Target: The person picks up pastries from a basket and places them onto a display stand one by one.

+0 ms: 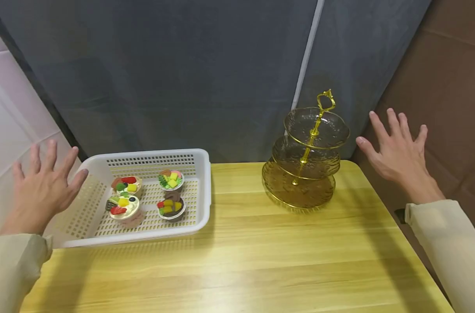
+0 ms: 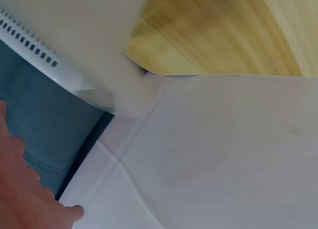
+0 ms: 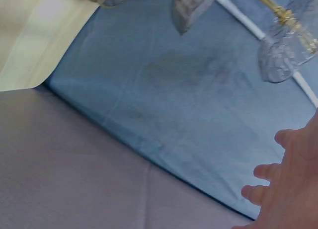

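My left hand (image 1: 45,191), fingers spread, hovers over the left end of a white plastic basket (image 1: 204,195) and holds nothing. Inside the basket are several small dessert cups: a pink-bodied one (image 1: 125,208) with strawberry and cream, one with a red and yellow fruit top (image 1: 127,184), a dark one (image 1: 171,208) with yellow pieces, and another (image 1: 171,179) with green and yellow pieces. On the right, my right hand (image 1: 401,152) is raised with spread fingers, holding nothing. Beside it stands a three-tier cake stand (image 1: 305,161) with amber glass plates and a gold handle.
The wooden table (image 1: 237,261) carries the basket at its left and the stand at its back right. A dark grey curtain (image 1: 182,78) hangs behind it. White cloth (image 1: 10,104) is at the left and brown cloth (image 1: 448,87) at the right.
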The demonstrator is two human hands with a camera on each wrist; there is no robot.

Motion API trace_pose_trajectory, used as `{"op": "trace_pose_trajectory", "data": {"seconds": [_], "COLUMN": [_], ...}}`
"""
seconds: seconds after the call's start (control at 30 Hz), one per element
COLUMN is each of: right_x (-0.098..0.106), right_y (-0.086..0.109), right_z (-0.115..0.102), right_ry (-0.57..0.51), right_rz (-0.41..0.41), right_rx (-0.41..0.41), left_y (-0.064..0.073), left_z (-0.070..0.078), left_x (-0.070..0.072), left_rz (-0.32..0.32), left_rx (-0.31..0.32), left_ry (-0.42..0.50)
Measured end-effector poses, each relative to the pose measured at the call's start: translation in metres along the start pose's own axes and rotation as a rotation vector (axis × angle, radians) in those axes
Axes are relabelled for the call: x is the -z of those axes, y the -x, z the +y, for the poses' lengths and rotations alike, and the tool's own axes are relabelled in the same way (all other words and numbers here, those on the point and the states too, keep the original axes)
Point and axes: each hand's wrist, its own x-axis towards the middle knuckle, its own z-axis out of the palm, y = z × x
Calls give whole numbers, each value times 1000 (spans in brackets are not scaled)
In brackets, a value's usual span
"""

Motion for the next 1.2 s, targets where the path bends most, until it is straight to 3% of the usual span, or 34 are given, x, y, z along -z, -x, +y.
{"op": "trace_pose_trajectory", "data": {"seconds": [0.3,0.77,0.93,1.2], "right_x": [17,24,20,10], "right_y": [10,26,30,36], "right_z": [-24,-65,-83,-109], "right_ry": [-14,-57,-55,-59], "right_rz": [72,173,199,252], "right_rx": [63,214,299,408], "left_y": [18,40,45,51], "left_z": [-16,-21,-22,-32], "left_x": [-18,-40,-46,-47], "left_rz": [-81,-159,-138,4], "left_rx": [-65,-277,-327,-424], "left_ry": [23,-43,-15,81]}}
